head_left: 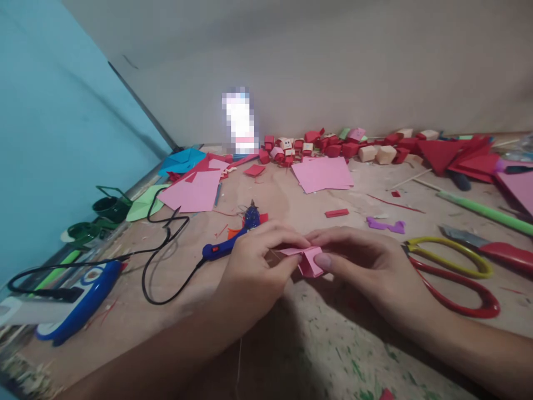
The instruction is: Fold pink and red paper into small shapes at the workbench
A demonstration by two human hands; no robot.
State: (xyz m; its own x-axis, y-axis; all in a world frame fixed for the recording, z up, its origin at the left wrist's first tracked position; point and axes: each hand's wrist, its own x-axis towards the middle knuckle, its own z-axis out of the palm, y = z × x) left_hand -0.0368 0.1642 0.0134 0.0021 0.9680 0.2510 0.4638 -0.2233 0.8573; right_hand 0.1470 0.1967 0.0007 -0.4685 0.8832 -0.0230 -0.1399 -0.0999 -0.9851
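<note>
Between my two hands is a small folded pink paper piece point(311, 263), shaped like a little box with a pointed flap to the left. My left hand point(264, 261) pinches its left side between thumb and fingers. On its right side, my right hand point(366, 261) presses the thumb against the front face, with the fingers behind. Just left of my left hand lies a blue glue gun point(225, 247) with a black cord. Scissors point(449, 266) with yellow and red handles rest beside my right wrist.
Folded red, cream and pink paper cubes point(333, 145) line the wall. Pink sheets point(322, 175) lie in the middle, more pink paper point(194, 189) at left. A red-handled cutter point(508, 255), green stick point(487, 211) and purple piece point(386, 225) are at right; a blue-and-white device point(89, 300) at left.
</note>
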